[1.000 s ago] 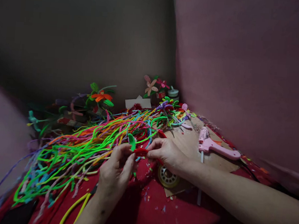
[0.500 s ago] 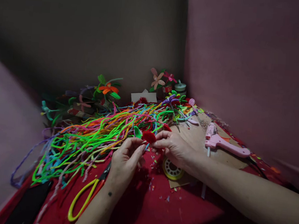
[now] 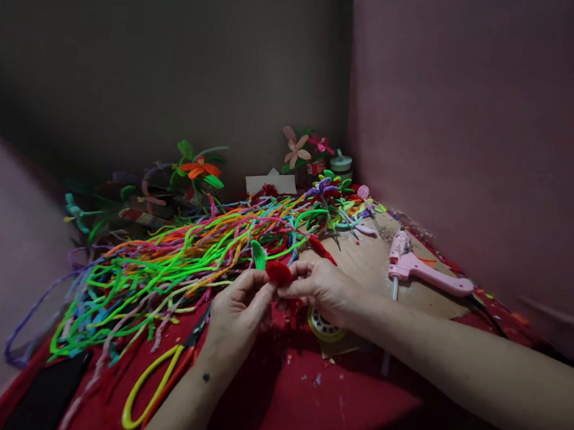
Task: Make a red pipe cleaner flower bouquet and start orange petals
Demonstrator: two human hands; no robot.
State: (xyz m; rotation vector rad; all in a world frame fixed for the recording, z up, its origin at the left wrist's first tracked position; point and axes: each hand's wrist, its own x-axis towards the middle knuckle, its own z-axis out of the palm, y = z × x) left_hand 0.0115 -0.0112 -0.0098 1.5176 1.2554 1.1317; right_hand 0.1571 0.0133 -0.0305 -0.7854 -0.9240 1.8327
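A fuzzy red pipe cleaner petal is pinched between both hands above the red cloth. My left hand grips its left side with thumb and forefinger. At its right side, my right hand closes thumb and fingers on it; the exact grip is partly hidden. Just behind the fingers stands a green pipe cleaner leaf. Another red piece shows beyond my right hand. Beneath that hand lies a yellow-rimmed tape roll, partly covered. Yellow-and-orange-handled scissors rest beside my left wrist.
A heap of colourful pipe cleaners spreads across the left. The pink glue gun lies on cardboard at right, its cord trailing. Finished flowers and a lidded jar stand at the back. A black flat object lies front left.
The red petal has turned slightly and sits closer to my left fingertips, with my hands drawn nearer together. The whole view has shifted a little.
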